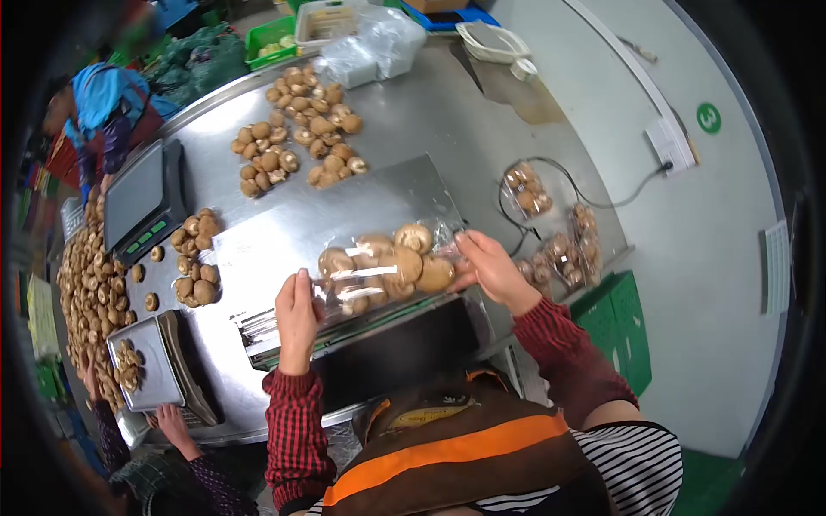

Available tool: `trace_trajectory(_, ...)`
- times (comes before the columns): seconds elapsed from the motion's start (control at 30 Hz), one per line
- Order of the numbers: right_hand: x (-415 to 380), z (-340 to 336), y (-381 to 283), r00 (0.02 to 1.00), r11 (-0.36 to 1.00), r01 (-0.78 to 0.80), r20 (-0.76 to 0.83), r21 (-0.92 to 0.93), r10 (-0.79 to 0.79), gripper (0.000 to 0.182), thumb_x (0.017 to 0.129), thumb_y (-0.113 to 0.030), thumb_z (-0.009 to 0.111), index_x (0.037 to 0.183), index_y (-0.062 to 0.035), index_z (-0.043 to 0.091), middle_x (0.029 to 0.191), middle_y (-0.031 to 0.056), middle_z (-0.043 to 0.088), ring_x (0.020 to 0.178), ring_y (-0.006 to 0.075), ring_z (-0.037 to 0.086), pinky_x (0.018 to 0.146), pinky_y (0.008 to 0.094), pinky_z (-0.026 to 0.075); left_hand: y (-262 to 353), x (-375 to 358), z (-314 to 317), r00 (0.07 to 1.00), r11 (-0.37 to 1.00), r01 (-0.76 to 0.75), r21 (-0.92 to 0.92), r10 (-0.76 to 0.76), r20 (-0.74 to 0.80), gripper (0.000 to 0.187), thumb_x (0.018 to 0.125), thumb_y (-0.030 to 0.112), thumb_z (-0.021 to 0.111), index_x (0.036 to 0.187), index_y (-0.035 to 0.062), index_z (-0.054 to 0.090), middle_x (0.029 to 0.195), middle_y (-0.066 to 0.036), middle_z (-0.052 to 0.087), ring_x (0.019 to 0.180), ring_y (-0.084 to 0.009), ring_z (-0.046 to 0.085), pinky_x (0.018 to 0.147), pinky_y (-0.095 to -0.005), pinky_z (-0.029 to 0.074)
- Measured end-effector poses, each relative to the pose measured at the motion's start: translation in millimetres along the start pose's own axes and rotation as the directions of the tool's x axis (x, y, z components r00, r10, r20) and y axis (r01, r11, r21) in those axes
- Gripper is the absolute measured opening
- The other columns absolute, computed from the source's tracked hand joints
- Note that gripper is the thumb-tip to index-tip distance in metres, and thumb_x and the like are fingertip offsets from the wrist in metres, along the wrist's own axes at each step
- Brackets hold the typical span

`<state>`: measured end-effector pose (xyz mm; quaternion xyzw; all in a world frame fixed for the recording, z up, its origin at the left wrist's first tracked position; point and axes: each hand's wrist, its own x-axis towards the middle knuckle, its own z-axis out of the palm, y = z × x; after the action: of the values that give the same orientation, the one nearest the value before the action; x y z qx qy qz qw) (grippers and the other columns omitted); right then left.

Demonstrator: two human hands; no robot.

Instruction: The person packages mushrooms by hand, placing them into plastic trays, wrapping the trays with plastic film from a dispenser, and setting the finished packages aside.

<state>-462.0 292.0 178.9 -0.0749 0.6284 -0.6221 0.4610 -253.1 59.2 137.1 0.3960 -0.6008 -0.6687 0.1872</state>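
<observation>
A pack of mushrooms (387,267) in clear plastic film is stretched between my two hands, over the front of a wrapping machine (387,340). My left hand (297,320) pinches its left end, thumb uppermost. At the other end, my right hand (493,268) grips the film with thumb and fingers. Brown caps and a pale underside show through the shiny film. Beneath and behind the pack lies the machine's flat metal plate (292,224).
Loose mushroom piles (310,112) lie at the back of the steel table. Wrapped packs (559,258) and a black cable (602,205) are on the right. Scales (138,202) and a mushroom heap (90,292) stand left, where a co-worker's hand (176,427) touches the nearer scale (163,391).
</observation>
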Motion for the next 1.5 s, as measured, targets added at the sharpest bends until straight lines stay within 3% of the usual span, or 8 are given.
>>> trace_trajectory(0.57,-143,-49,245,0.554,0.840,-0.069,-0.721,-0.538,-0.416,0.025,0.098,-0.021,0.054,0.085,0.0004,0.053,0.069,0.0225,0.054,0.061,0.0401,0.056,0.055,0.0406,0.043,-104,-94,30,0.799,0.413,-0.575,0.706,0.470,0.376,0.029,0.091,0.017,0.066,0.069,0.0019,0.056,0.068,-0.016,0.056,0.057,-0.0365,0.055,0.053,-0.0452,0.043)
trace_trajectory(0.73,-115,-29,298,0.630,0.987,0.157,-0.772,0.023,-0.082,0.023,0.098,-0.024,0.052,0.099,-0.0020,0.059,0.090,0.0176,0.064,0.074,0.0281,0.062,0.066,0.0375,0.050,-117,-85,92,0.665,0.330,-0.733,0.595,0.532,0.524,0.014,0.087,0.008,0.064,0.076,0.0033,0.058,0.072,-0.012,0.056,0.064,-0.0298,0.057,0.056,-0.0416,0.045)
trace_trajectory(0.83,-174,-14,228,0.996,0.183,-0.057,0.044,0.982,0.072,0.030,0.096,-0.019,0.053,0.119,-0.0012,0.058,0.109,0.0116,0.065,0.090,0.0240,0.064,0.080,0.0324,0.054,-114,-104,110,0.836,0.893,-0.378,0.244,0.216,0.505,0.009,0.092,0.015,0.059,0.088,0.0077,0.062,0.083,-0.010,0.060,0.066,-0.0219,0.058,0.056,-0.0381,0.045)
trace_trajectory(1.0,-192,29,155,0.923,0.972,-0.140,0.380,0.188,0.060,0.022,0.097,-0.019,0.054,0.111,-0.0039,0.063,0.102,0.0026,0.064,0.097,0.0108,0.056,0.087,0.0258,0.046,-57,-147,100,0.389,0.588,0.643,-0.491,0.302,0.870,0.010,0.091,0.013,0.060,0.098,0.0055,0.058,0.087,-0.006,0.054,0.073,-0.0173,0.052,0.059,-0.0260,0.042)
trace_trajectory(1.07,-202,28,127,0.981,0.991,-0.126,0.152,0.037,0.119,0.026,0.098,-0.023,0.053,0.114,-0.0035,0.060,0.108,0.0067,0.063,0.099,0.0138,0.057,0.087,0.0265,0.047,-11,-185,106,0.643,0.662,0.537,-0.523,0.081,0.762,0.020,0.085,0.014,0.068,0.095,0.0061,0.053,0.085,-0.004,0.044,0.067,-0.0141,0.043,0.055,-0.0241,0.040)
trace_trajectory(1.2,-222,-11,141,0.982,0.629,0.174,-0.088,0.758,-0.166,0.045,0.086,-0.011,0.070,0.127,-0.0008,0.054,0.127,0.0108,0.057,0.113,0.0185,0.056,0.102,0.0341,0.043,-17,-165,83,0.224,0.605,0.793,-0.069,-0.184,0.957,0.026,0.089,0.019,0.063,0.107,0.0034,0.051,0.096,-0.009,0.048,0.079,-0.0193,0.049,0.068,-0.0316,0.043)
trace_trajectory(1.27,-244,-10,106,0.945,0.933,0.325,-0.005,0.156,-0.328,0.044,0.088,-0.015,0.070,0.126,-0.0005,0.056,0.129,0.0109,0.057,0.118,0.0183,0.054,0.104,0.0331,0.041,-19,-158,86,0.090,0.586,0.804,0.095,-0.279,0.956,0.030,0.092,0.021,0.061,0.113,0.0021,0.051,0.102,-0.011,0.051,0.086,-0.0219,0.051,0.074,-0.0354,0.044)
trace_trajectory(1.5,-178,-92,105,0.818,0.912,0.323,-0.559,0.252,-0.135,0.028,0.096,-0.020,0.060,0.113,0.0020,0.060,0.109,0.0084,0.065,0.096,0.0154,0.064,0.080,0.0308,0.056,-23,-138,150,0.196,0.482,0.876,0.003,-0.362,0.911,0.045,0.100,0.033,0.048,0.127,-0.0031,0.050,0.133,-0.021,0.053,0.122,-0.0341,0.053,0.104,-0.0465,0.042)
